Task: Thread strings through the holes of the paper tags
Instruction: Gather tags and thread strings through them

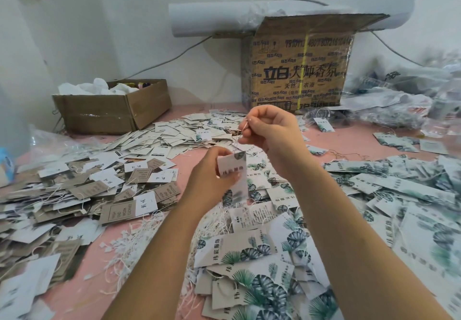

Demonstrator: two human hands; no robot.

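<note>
Tag point(233, 163) with leaf print held up over the pink table point(192, 157), near centre of view, clamped in left grip point(212, 170), fingers curled round its middle. Right grip point(270, 130) just above and right of the tag, fingertips pinched on thin white string point(240, 136) running down to the tag's top edge. String through the hole or not: cannot tell, too small and blurred.

Below and right of both grips, heap of leaf-print tags point(374, 185), many overlapping. Left side: heap of brown and white tags point(74, 190), some with strings attached. Between the heaps, loose white strings point(129, 244) tangled on the pink cover.

At the back against the wall: large printed cardboard box point(299, 70) with a white roll point(212, 17) lying on top — small open carton point(112, 110) to its left, white material inside. Clear plastic bags point(399, 90) piled far right.
</note>
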